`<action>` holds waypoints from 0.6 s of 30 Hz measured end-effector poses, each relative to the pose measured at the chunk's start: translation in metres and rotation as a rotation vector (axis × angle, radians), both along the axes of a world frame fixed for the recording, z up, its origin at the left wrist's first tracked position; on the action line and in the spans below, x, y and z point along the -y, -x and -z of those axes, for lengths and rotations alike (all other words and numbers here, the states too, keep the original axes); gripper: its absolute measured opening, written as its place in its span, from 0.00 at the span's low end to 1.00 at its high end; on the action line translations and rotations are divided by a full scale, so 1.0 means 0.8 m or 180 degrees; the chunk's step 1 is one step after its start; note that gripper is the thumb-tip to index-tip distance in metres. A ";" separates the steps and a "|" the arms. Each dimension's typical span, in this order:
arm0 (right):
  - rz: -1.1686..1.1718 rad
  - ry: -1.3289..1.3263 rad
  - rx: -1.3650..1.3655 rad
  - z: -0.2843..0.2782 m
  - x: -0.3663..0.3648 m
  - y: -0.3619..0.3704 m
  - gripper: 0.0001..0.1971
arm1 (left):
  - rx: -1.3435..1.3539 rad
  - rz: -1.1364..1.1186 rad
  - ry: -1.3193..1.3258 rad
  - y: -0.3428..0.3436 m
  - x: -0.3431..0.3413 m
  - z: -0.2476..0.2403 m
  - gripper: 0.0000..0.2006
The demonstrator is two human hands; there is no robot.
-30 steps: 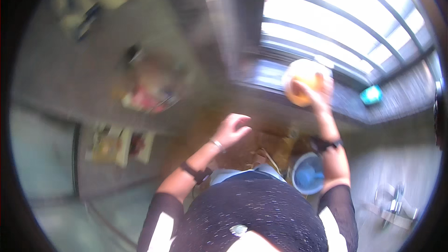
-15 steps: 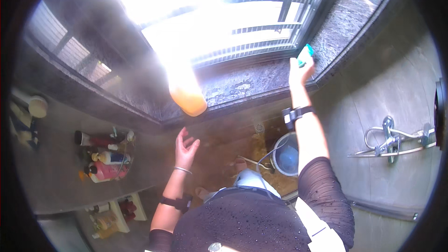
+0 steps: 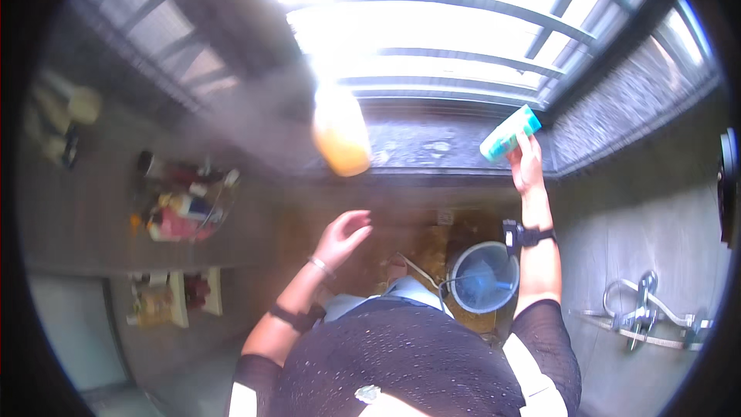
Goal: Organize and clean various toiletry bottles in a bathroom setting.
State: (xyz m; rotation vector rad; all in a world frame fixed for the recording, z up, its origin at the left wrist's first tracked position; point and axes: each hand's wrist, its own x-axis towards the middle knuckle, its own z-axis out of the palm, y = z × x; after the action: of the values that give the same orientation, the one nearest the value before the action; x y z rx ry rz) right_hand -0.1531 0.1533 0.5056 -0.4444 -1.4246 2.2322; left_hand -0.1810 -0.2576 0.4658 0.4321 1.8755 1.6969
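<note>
In front of the window, my right hand [image 3: 527,162] grips a teal and white cylinder-shaped container [image 3: 508,136], held tilted above the sill. My left hand [image 3: 343,239] is in mid-air over the floor, its fingers loosely bent with a gap to the thumb and nothing in it. Beyond that hand, a rounded orange-yellow thing like a bottle [image 3: 343,139] stands at the sill; glare washes out its upper part, so its exact kind cannot be told.
A grey stone sill [image 3: 417,139] runs below the barred window. On the floor is a bucket [image 3: 482,278] with something bluish inside. Bottles [image 3: 185,212] fill a wall rack at left, above a white shelf [image 3: 179,301]. A tap with hose [image 3: 642,313] is on the right wall.
My right hand has drawn the teal container back from the window corner, and more of it shows. My left hand's fingers have curled closer together. The whole view has turned.
</note>
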 end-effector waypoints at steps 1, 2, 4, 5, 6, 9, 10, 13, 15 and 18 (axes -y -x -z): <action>-0.0353 -0.0201 0.0101 -0.006 0.046 0.002 0.14 | 0.0166 -0.0035 -0.0153 -0.005 0.000 -0.013 0.17; -0.0837 -0.0661 0.0264 -0.015 0.075 -0.006 0.15 | 0.0119 0.0007 -0.0340 -0.007 -0.011 -0.019 0.18; -0.1733 -0.1357 0.0410 -0.017 0.124 -0.023 0.18 | 0.0096 -0.0009 -0.0619 -0.012 -0.038 -0.048 0.24; -0.1911 -0.1497 0.0479 -0.012 0.153 -0.028 0.19 | -0.0301 0.0112 -0.0784 -0.012 -0.045 -0.046 0.28; -0.2107 -0.1350 0.0564 -0.008 0.185 -0.031 0.19 | -0.0448 0.0373 -0.0859 -0.014 -0.040 -0.049 0.31; -0.2133 -0.1523 0.0005 0.002 0.244 -0.024 0.14 | -0.0435 0.0331 -0.1285 -0.032 -0.032 -0.046 0.35; -0.2069 -0.2011 -0.0263 -0.004 0.265 -0.020 0.12 | -0.0179 0.0240 -0.1599 -0.038 -0.021 -0.043 0.35; -0.2748 -0.2431 -0.0146 -0.032 0.326 -0.016 0.11 | -0.0127 0.0024 -0.1561 -0.054 0.050 -0.017 0.35; -0.3152 -0.2495 -0.0110 -0.039 0.361 -0.015 0.10 | -0.0001 -0.0013 -0.1416 -0.071 0.099 -0.020 0.36; -0.3475 -0.2469 0.0121 -0.035 0.424 -0.013 0.07 | -0.0025 -0.0614 -0.1355 -0.098 0.149 -0.004 0.34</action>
State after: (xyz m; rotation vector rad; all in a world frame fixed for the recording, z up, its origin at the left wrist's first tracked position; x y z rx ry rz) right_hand -0.1430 -0.1857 0.5336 0.7221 -2.7920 2.0023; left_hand -0.1025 -0.3769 0.4692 0.4311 1.5965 2.2371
